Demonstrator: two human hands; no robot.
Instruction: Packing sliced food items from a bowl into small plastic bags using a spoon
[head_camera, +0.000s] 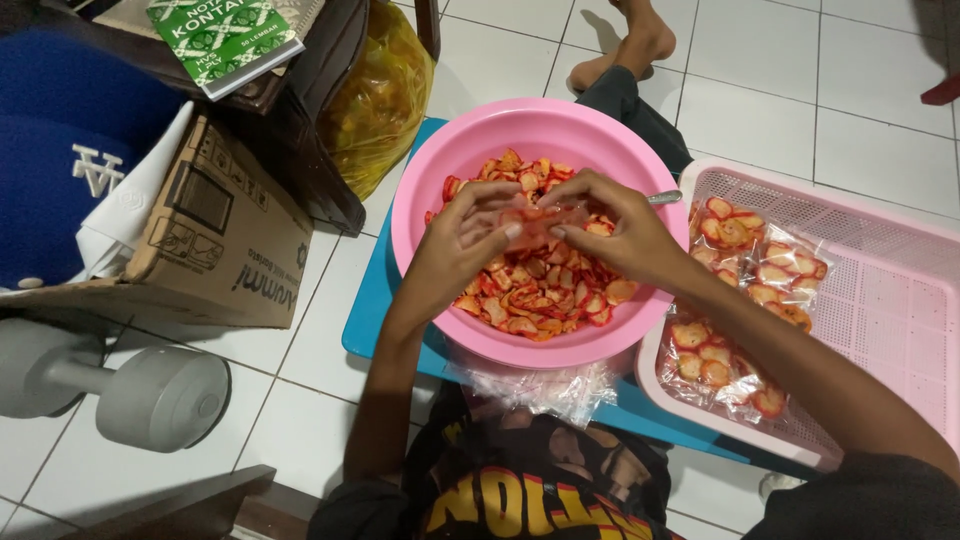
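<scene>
Black shirt (520, 480) lowest; both hands, left hand (462, 245) and right hand (620, 235), pinched a small clear bag (545, 222) over the pink basin (470, 150) (best held mouth open, chips (540, 285) kept flat).

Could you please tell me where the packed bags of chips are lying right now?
In the head view, the packed bags of chips lie at the left end of the pink perforated tray, immediately right of the pink bowl and beside the right hand.
</scene>
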